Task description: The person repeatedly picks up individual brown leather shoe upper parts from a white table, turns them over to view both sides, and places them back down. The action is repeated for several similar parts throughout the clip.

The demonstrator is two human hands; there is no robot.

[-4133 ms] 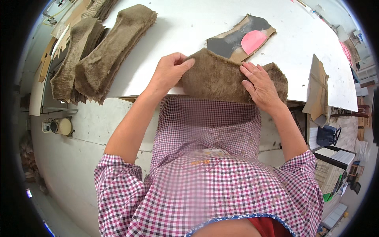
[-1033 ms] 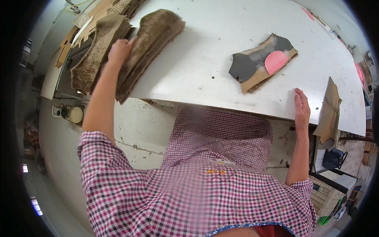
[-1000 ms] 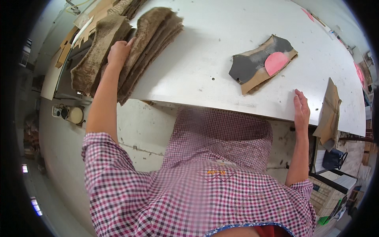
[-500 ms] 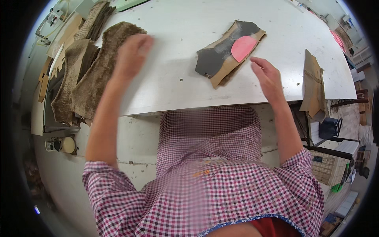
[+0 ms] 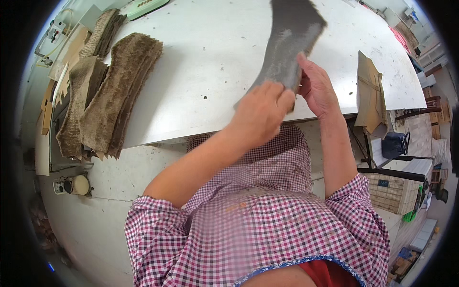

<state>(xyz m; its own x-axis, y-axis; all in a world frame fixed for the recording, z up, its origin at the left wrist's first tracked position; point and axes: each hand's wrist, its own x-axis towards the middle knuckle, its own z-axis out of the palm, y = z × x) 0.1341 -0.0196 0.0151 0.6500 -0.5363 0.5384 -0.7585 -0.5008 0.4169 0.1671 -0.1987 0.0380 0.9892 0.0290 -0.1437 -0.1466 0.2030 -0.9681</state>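
A long dark grey cut piece (image 5: 291, 43) with angular ends and a pale smudge slants away from me over the white table. My left hand (image 5: 263, 107) is closed at its near end, the fingers curled over the edge and partly blurred. Along the right edge, my right hand (image 5: 318, 91) holds the piece between a raised thumb and bent fingers. The underside is hidden from me. Stacks of brown furry cut pieces (image 5: 119, 86) lie at the left side of the table, apart from both hands.
The white table (image 5: 201, 71) has its near edge in front of my lap. A folded tan sheet (image 5: 370, 91) hangs over the right corner. A light green object (image 5: 146, 7) sits at the far left. Beyond the right side stands a cream crate (image 5: 389, 191) below a dark bag (image 5: 396, 145).
My left hand has moved right, from the furry stack to the grey piece. My right hand now grips that piece, which appears turned and raised. The pink half-round piece is out of sight.
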